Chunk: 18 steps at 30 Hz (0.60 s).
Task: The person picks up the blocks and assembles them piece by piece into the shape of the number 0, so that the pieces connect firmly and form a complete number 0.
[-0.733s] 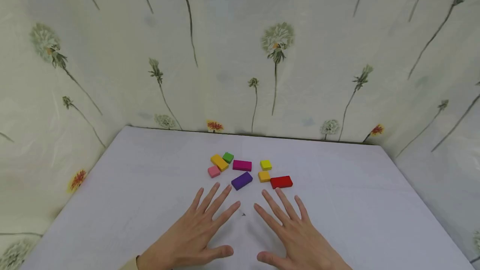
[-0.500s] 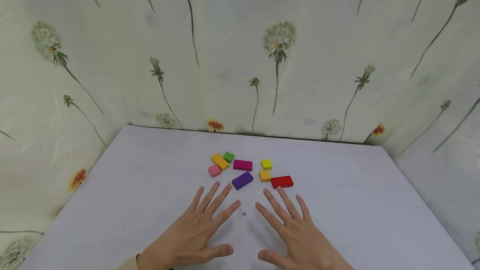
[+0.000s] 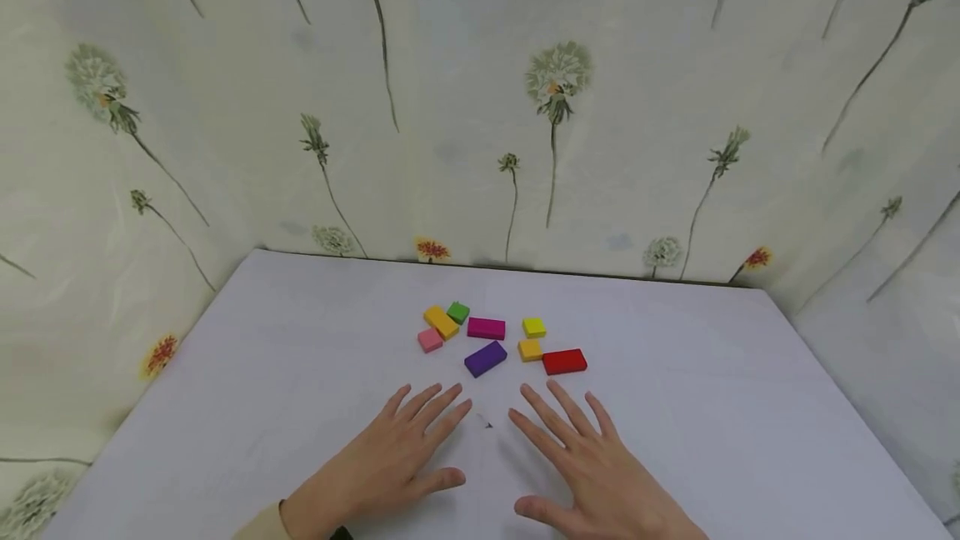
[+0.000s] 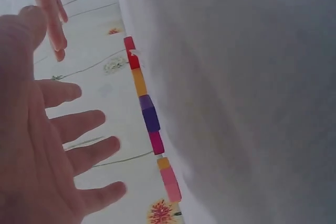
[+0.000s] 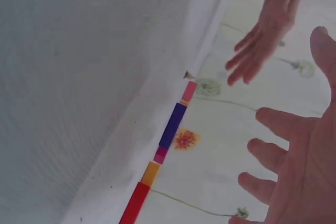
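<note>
Purple block [image 3: 486, 358]: found aslant on the worktop [image 3: 712, 373], ahead of my left hand [image 3: 393, 452] and my right hand [image 3: 592, 461], on a line between them. Magenta block [image 3: 486, 328]: just behind it, lying crosswise. To the left, a long orange block [image 3: 441, 322] lies aslant, with a green block [image 3: 458, 312] by its far end and a pink block [image 3: 430, 340] by its near end; whether these three touch, I cannot confirm. To the right of the purple block, a small orange block [image 3: 530, 350] sits in front of a yellow block [image 3: 534, 327], with a red block [image 3: 565, 362] close at its right. My left fingers are straight and spread, back of the hand upward, tips near the purple block. My right fingers are spread likewise, tips near the red block. I note a dark speck [image 3: 488, 425] on the worktop between the two sets of fingertips, and a beige sleeve [image 3: 262, 525] at my left wrist. Beyond the far edge stands a pale backdrop [image 3: 450, 65] printed with dandelions and orange-red flowers
</note>
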Available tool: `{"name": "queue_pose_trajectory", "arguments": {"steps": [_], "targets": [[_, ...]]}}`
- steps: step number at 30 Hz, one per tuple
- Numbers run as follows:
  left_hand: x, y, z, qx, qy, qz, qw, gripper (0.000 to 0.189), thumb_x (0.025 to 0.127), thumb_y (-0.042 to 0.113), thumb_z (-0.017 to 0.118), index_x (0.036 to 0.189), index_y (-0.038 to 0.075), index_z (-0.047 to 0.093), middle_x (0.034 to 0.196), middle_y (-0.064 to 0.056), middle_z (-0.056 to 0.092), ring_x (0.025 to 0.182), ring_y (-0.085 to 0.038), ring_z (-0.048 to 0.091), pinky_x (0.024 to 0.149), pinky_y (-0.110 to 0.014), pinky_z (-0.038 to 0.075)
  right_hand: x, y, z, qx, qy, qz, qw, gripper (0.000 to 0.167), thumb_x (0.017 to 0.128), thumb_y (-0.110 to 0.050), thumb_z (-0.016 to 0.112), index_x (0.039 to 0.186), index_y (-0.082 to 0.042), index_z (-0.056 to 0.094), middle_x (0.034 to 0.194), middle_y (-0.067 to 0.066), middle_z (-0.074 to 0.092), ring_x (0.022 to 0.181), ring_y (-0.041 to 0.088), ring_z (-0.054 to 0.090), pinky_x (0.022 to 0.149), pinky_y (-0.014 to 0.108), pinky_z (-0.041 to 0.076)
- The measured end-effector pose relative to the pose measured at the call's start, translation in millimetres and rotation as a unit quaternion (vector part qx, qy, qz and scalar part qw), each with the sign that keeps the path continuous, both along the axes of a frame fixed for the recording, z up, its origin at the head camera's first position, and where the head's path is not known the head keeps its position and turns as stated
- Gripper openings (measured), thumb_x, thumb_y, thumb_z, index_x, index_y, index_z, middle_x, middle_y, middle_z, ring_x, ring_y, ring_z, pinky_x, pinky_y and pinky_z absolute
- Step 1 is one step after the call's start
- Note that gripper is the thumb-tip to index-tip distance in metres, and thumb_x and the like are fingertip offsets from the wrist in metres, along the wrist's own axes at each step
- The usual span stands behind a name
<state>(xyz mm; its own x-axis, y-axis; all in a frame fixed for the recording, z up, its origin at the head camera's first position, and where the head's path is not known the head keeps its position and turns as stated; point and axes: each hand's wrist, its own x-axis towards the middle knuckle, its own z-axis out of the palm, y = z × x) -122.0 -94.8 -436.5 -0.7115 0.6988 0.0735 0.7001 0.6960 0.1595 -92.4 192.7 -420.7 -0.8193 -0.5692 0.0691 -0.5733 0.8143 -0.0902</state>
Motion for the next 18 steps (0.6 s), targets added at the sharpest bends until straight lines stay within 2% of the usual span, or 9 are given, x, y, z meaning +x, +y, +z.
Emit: {"name": "queue_pose_trajectory", "arguments": {"steps": [2,4,8,11,13,16,18], "targets": [[-3.7,0.7,-3.8,0.009,-0.032,0.010,0.9994,0.069,0.096,0.064,0.040,0.151,0.022,0.039,0.155,0.000,0.035,0.138,-0.024,0.037,0.107,-0.058,0.029,-0.8,0,-0.9,0.001,-0.017,0.005,0.9998,0.082,0.087,-0.075,0.044,0.155,-0.032,0.027,0.162,-0.005,0.017,0.147,0.026,0.012,0.110,0.064,-0.003],[-8.9,2.9,-6.5,0.026,-0.065,0.024,0.9973,0.061,0.096,0.063,0.043,0.142,0.022,0.053,0.146,0.002,0.047,0.130,-0.021,0.046,0.104,-0.053,0.037,-2.7,0,-1.2,-0.004,-0.036,0.008,0.9993,0.080,0.089,-0.072,0.045,0.154,-0.027,0.032,0.159,-0.002,0.027,0.145,0.026,0.023,0.110,0.064,0.012],[-22.0,8.8,-9.7,0.071,-0.099,0.052,0.9912,0.042,0.095,0.054,0.056,0.117,0.023,0.071,0.120,0.007,0.064,0.111,-0.014,0.059,0.091,-0.040,0.050,-7.7,2,0.6,-0.015,-0.085,-0.007,0.9963,0.070,0.092,-0.065,0.049,0.148,-0.022,0.044,0.147,0.001,0.047,0.133,0.024,0.042,0.107,0.059,0.028],[-32.1,13.4,-10.1,0.105,-0.106,0.073,0.9861,0.032,0.093,0.046,0.064,0.110,0.020,0.074,0.104,0.010,0.066,0.096,-0.010,0.061,0.082,-0.032,0.053,-10.0,3,1.2,-0.018,-0.097,-0.022,0.9948,0.063,0.092,-0.059,0.055,0.143,-0.022,0.051,0.136,-0.001,0.056,0.124,0.022,0.050,0.104,0.054,0.035],[-38.9,17.2,-9.3,0.132,-0.112,0.090,0.9809,0.031,0.092,0.042,0.066,0.110,0.018,0.074,0.100,0.011,0.066,0.090,-0.009,0.060,0.076,-0.029,0.053,-11.2,3,1.0,-0.016,-0.101,-0.027,0.9944,0.059,0.092,-0.057,0.057,0.140,-0.022,0.055,0.128,-0.002,0.061,0.117,0.021,0.055,0.102,0.052,0.038],[-48.7,24.6,-7.6,0.170,-0.113,0.116,0.9720,0.035,0.092,0.041,0.068,0.115,0.014,0.072,0.101,0.007,0.066,0.086,-0.010,0.059,0.073,-0.028,0.051,-13.2,3,0.4,-0.010,-0.110,-0.030,0.9934,0.056,0.092,-0.055,0.059,0.138,-0.022,0.058,0.119,-0.002,0.066,0.111,0.021,0.059,0.100,0.052,0.041],[-53.9,29.8,-6.4,0.177,-0.111,0.141,0.9676,0.042,0.092,0.042,0.067,0.122,0.012,0.068,0.107,0.002,0.065,0.090,-0.012,0.059,0.076,-0.032,0.051,-14.0,3,-0.6,-0.010,-0.114,-0.028,0.9930,0.055,0.092,-0.054,0.059,0.136,-0.022,0.059,0.116,-0.001,0.067,0.108,0.021,0.060,0.099,0.053,0.041]]}}
